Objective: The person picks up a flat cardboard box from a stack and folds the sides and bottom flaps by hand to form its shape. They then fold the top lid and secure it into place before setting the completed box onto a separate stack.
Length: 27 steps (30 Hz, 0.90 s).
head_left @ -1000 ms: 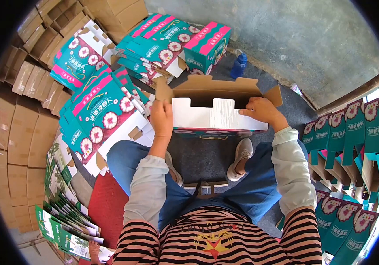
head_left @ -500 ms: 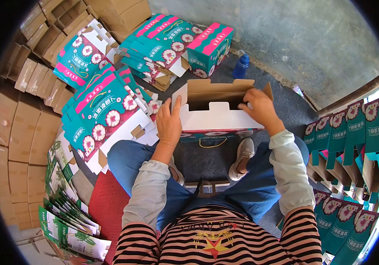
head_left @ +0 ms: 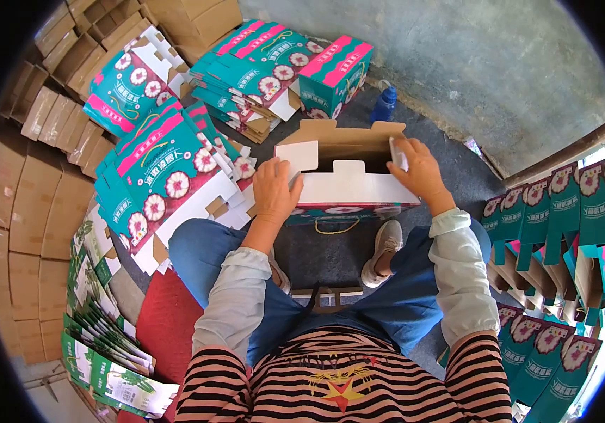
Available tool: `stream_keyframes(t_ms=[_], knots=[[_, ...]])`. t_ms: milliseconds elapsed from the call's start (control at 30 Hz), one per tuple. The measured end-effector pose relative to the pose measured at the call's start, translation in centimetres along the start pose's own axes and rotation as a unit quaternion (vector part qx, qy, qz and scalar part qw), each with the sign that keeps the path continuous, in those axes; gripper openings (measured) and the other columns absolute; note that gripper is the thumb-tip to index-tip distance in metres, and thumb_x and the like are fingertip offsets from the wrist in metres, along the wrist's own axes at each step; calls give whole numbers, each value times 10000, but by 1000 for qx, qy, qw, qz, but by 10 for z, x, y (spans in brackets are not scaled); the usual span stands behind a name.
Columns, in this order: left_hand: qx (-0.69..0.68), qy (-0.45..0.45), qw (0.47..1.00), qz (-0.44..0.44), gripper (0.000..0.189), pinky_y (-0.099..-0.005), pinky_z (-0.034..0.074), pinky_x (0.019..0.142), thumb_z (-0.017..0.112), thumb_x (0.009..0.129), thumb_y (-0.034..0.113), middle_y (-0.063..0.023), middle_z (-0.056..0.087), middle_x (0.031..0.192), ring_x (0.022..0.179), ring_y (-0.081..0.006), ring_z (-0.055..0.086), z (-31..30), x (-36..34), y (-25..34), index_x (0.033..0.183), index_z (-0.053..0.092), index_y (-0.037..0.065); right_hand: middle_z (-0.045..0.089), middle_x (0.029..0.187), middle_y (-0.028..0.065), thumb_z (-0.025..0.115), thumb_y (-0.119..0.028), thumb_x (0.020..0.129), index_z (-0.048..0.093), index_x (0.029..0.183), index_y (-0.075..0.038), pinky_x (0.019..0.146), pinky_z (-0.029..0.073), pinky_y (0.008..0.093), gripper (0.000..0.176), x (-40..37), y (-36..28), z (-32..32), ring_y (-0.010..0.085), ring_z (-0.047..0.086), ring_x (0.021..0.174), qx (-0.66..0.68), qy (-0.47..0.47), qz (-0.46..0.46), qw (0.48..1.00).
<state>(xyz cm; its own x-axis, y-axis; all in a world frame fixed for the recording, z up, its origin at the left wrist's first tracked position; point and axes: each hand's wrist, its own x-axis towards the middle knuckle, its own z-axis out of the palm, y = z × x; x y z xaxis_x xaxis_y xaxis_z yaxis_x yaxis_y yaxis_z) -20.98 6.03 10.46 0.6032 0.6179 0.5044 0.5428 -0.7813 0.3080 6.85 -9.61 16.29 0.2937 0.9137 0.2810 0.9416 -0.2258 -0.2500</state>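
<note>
A gift carton [head_left: 376, 189] stands upright on the floor between my feet, its top open and brown cardboard showing inside. White tabbed flap and teal-and-magenta printed front face me, with a cord handle [head_left: 337, 227] hanging from that front. My left hand [head_left: 274, 192] holds the carton's left end, beside a white end flap [head_left: 298, 155] folded inward over the opening. At the opposite end, my right hand [head_left: 422, 173] grips the other end flap [head_left: 398, 155], which is tilted inward. The fingertips of the right hand are partly hidden by that flap.
Flattened printed cartons [head_left: 168, 169] lie stacked at the left. A closed carton [head_left: 335, 74] and blue bottle [head_left: 384, 104] stand near the wall. Brown boxes [head_left: 34, 204] line the far left. Rows of teal cartons [head_left: 552, 204] stand at the right, green-printed sheets [head_left: 115, 352] lower left.
The left end flap has gone from upright to folded inward. The right end flap has swung from outside the opening to tilting inward under my right hand. My left hand has lowered slightly.
</note>
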Motion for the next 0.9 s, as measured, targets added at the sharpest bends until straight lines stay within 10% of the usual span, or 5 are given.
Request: stream_keyframes(t_ms=[300, 433, 533, 900], knots=[[18, -58, 996, 60, 578, -493, 270, 1025, 593, 814, 447, -277, 418, 1304, 1250, -402, 344, -1, -2, 10, 1148, 549, -22, 539, 1162, 146, 603, -319, 821, 597, 1081, -82, 905, 446, 418, 352, 3, 15, 34, 314, 518, 1091, -19, -86, -10, 996], [9, -59, 997, 54, 585, -490, 271, 1028, 595, 813, 438, -276, 407, 1313, 1258, -407, 334, -2, -5, 9, 1173, 540, -20, 535, 1186, 156, 663, -263, 777, 500, 1218, -89, 914, 437, 410, 502, 13, 15, 22, 327, 510, 1106, 44, 9, 156, 987], [6, -62, 997, 50, 588, -484, 275, 1029, 596, 813, 433, -276, 403, 1317, 1263, -408, 329, -2, -6, 9, 1182, 536, -21, 530, 1184, 156, 719, -278, 725, 424, 1266, -79, 925, 431, 405, 647, 15, 7, 18, 334, 496, 1123, -11, 160, 97, 982], [2, -56, 997, 43, 596, -482, 265, 1038, 602, 808, 438, -259, 402, 1324, 1273, -390, 323, -4, -12, 10, 1191, 537, -14, 507, 1230, 177, 739, -334, 700, 490, 1220, -73, 963, 400, 410, 632, 6, 20, 21, 342, 468, 1156, 30, -41, 67, 996]])
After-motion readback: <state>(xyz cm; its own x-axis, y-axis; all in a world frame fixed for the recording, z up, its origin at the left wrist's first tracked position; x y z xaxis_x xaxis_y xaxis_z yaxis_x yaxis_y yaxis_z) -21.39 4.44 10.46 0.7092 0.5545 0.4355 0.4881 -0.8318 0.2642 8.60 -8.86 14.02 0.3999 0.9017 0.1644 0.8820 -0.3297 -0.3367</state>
